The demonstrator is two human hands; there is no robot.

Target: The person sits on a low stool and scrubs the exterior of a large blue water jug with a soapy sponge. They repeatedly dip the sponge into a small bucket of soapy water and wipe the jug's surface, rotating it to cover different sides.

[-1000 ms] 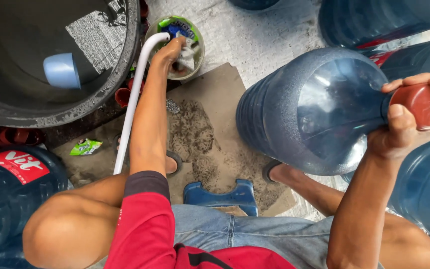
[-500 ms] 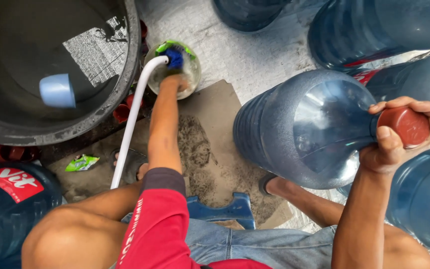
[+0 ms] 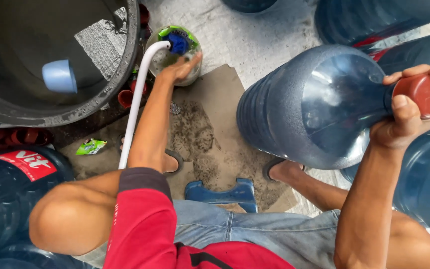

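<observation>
Left hand (image 3: pixel 180 68) nearer small jar (image 3: pixel 174 55)

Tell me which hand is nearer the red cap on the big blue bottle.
Right. The right hand is wrapped around the bottle's neck with fingers against the red cap. The left hand is far off, on a small round container.

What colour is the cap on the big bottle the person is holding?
Red. The cap on the big blue bottle, gripped by the right hand, shows in the head view.

From my feed, rough grey concrete floor (image 3: pixel 269 40) lay under daylight; a stained cardboard sheet (image 3: pixel 215 124) covered it, a big dark tub (image 3: pixel 100 94) stood beside, a blue stool (image 3: pixel 220 192) below
</observation>
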